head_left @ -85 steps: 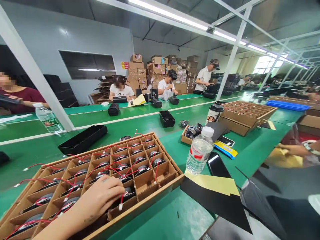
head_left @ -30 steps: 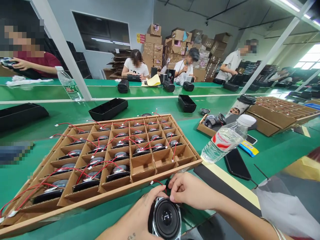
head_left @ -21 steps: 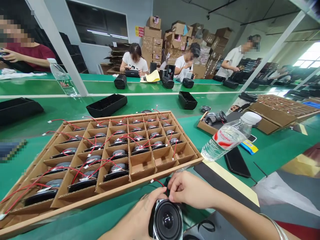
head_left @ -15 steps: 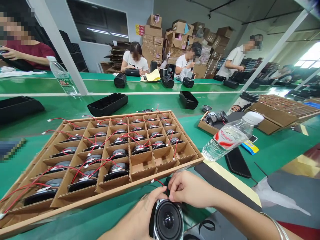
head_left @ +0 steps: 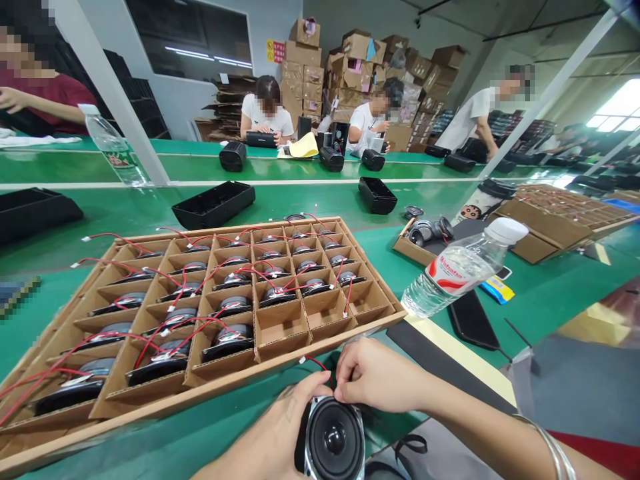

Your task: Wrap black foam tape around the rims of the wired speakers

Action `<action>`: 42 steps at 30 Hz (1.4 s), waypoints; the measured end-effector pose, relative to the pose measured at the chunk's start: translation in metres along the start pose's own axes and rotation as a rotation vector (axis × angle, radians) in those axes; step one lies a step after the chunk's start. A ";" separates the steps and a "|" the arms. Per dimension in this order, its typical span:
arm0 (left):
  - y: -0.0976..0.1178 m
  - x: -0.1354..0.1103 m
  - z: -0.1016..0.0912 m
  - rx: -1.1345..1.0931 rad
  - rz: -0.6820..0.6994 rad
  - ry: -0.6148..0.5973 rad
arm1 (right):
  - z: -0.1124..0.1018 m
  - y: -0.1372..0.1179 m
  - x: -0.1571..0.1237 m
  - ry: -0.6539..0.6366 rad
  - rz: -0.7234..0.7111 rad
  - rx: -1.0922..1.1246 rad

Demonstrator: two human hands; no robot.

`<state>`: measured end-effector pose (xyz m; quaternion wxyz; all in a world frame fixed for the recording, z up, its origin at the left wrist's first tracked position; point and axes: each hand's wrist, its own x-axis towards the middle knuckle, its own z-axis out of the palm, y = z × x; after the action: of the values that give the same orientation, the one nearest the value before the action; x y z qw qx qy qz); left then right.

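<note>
A round black speaker [head_left: 334, 437] with a square metal frame faces up at the bottom centre. My left hand [head_left: 287, 423] is closed around its left side, the thumb along the top edge. At the upper edge of the frame, the fingertips of my right hand [head_left: 373, 375] are pinched together, touching the speaker; whatever lies between them is hidden. A short red wire [head_left: 316, 363] with a white plug rises behind my left thumb. Just beyond my hands lies a cardboard divider tray [head_left: 280, 360] with several speakers [head_left: 230, 339] in its cells, their red wires trailing across.
A water bottle [head_left: 463, 270] leans right of the tray, near a phone [head_left: 473, 321] and a small box of speaker parts [head_left: 415, 248]. Black housings [head_left: 215, 203] lie on the green bench. Co-workers [head_left: 267, 117] sit and stand across it. A black strip [head_left: 425, 363] lies by my right forearm.
The view has shifted slightly; both hands keep nearly the same hold at the speaker. Across the bench, the standing co-worker at the right has lowered an arm toward the bench.
</note>
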<state>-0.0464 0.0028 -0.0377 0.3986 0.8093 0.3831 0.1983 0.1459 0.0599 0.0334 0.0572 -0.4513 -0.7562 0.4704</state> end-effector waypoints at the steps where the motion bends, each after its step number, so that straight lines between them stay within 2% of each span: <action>1: -0.003 0.000 0.002 0.014 -0.013 0.002 | -0.001 -0.002 0.000 -0.006 0.021 -0.017; 4: -0.006 -0.002 0.005 0.033 -0.017 0.028 | -0.006 -0.007 0.000 -0.043 0.071 -0.061; 7: -0.007 -0.003 0.005 0.025 -0.011 0.041 | -0.009 -0.007 -0.002 -0.150 0.135 -0.063; 11: -0.018 -0.004 0.012 0.077 0.120 0.134 | -0.005 0.002 -0.011 -0.275 0.225 0.176; 15: -0.024 -0.007 0.018 0.134 0.117 0.204 | -0.004 0.012 -0.035 -0.307 0.282 0.390; 17: -0.018 -0.010 0.015 0.141 0.111 0.222 | -0.007 0.017 -0.053 -0.229 0.313 0.375; 19: -0.009 -0.014 0.011 0.167 0.088 0.251 | -0.013 0.022 -0.072 -0.096 0.331 0.299; 22: 0.000 -0.017 0.007 0.242 0.044 0.301 | -0.023 0.029 -0.097 0.118 0.295 0.104; 25: 0.001 -0.019 0.007 0.338 0.051 0.321 | -0.032 0.037 -0.114 0.246 0.226 -0.044; 30: 0.003 -0.020 0.007 0.543 0.149 0.332 | -0.043 0.054 -0.132 0.295 0.066 -0.045; 34: 0.011 -0.018 0.003 0.797 0.190 0.385 | -0.047 0.064 -0.147 0.306 -0.064 0.004; 37: 0.015 -0.015 -0.003 0.977 0.299 0.335 | -0.053 0.057 -0.150 0.304 -0.106 -0.017; 39: 0.019 -0.013 -0.007 1.035 0.314 0.293 | -0.058 0.045 -0.147 0.373 -0.126 -0.047; 42: 0.026 -0.010 -0.011 1.049 0.291 0.243 | -0.066 0.025 -0.137 0.512 -0.233 -0.071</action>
<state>-0.0472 -0.0096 -0.0106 -0.1364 0.9151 0.3580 0.1260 0.2760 0.0062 0.0971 0.2842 -0.4672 -0.7800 0.3044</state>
